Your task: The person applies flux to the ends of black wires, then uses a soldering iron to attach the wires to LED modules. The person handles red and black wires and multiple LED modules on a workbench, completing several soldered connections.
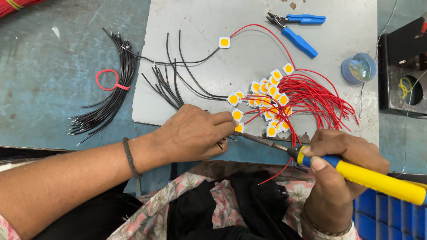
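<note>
The worn blue-green workbench (53,80) fills my view, and on it lies a pale grey rectangular work mat (213,18) with chipped edges. At ten o'clock from my hands a bundle of short black wires (116,84), looped with a red band, fans out on the bare bench. At two o'clock a tangle of thin red wires (318,95) trails from a heap of small white square LED chips with round yellow centres (271,95). My left hand (193,133) is closed with the fingers drawn together, pinching one small white-and-yellow chip (239,128) at the mat's near edge; whether a black wire is under those fingers I cannot tell. My right hand (344,160) is wrapped tight round the yellow-and-blue handle of a soldering iron (356,173), its thin metal tip reaching toward eight o'clock, almost on that chip. The two hands are apart, joined only by the iron's shaft. At twelve o'clock rest blue-handled wire cutters (298,29), and at one o'clock a small round blue tin (359,67).

I judge the risk is heat: my left fingertips sit very near the tip, so a slip could burn them, or the hot shaft could scorch the red insulation crossing beside it.
</note>
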